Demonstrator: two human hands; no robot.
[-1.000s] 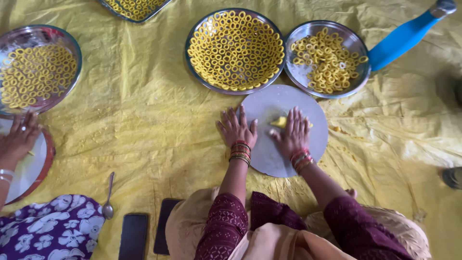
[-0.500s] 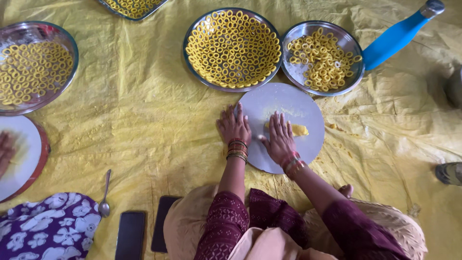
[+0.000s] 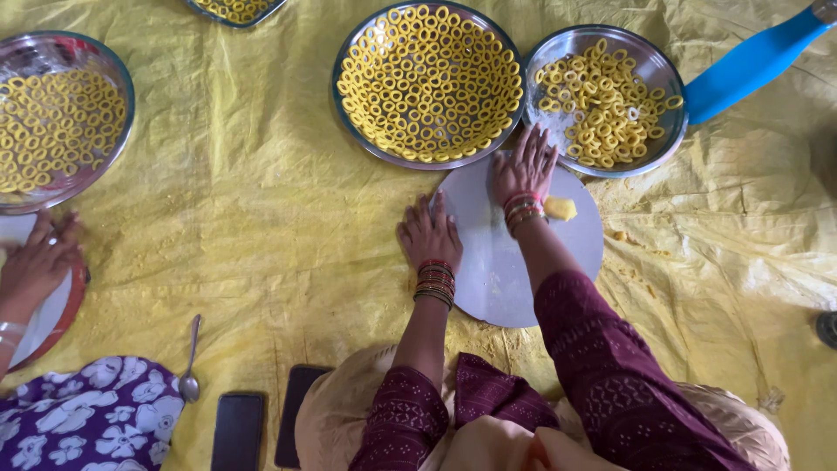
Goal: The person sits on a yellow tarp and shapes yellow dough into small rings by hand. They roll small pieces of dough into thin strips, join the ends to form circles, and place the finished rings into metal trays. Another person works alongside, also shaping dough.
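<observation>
1. Since half a second ago the right hand (image 3: 523, 166) has moved from the middle of the round metal board (image 3: 506, 270) up to its far edge, and the left hand (image 3: 429, 234) has slid out to the board's left rim.
2. The right hand lies flat with the palm down and the fingers spread, holding nothing; its fingertips reach the gap between the two steel plates.
3. The left hand also lies flat and open, fingers together, partly on the board and partly on the yellow sheet (image 3: 261, 218), and it holds nothing.
4. A small lump of yellow dough (image 3: 560, 208) rests on the board just beside the right wrist, on its right side, not touched by the fingers.
5. Both wrists wear red and gold bangles (image 3: 435, 281).
6. Beyond the board stands a large steel plate (image 3: 366, 139) filled with neat dough rings, and to its right a smaller steel plate (image 3: 558, 48) with rings in a loose heap.
7. A blue handle (image 3: 750, 65) lies at the upper right, touching the smaller plate's rim.
8. At the left edge another person's hand (image 3: 39, 262) rests on a white plate (image 3: 48, 318), near a third plate of rings (image 3: 17, 196).
9. A spoon (image 3: 190, 366) and two dark phones (image 3: 237, 429) lie on the sheet near the bottom.
</observation>
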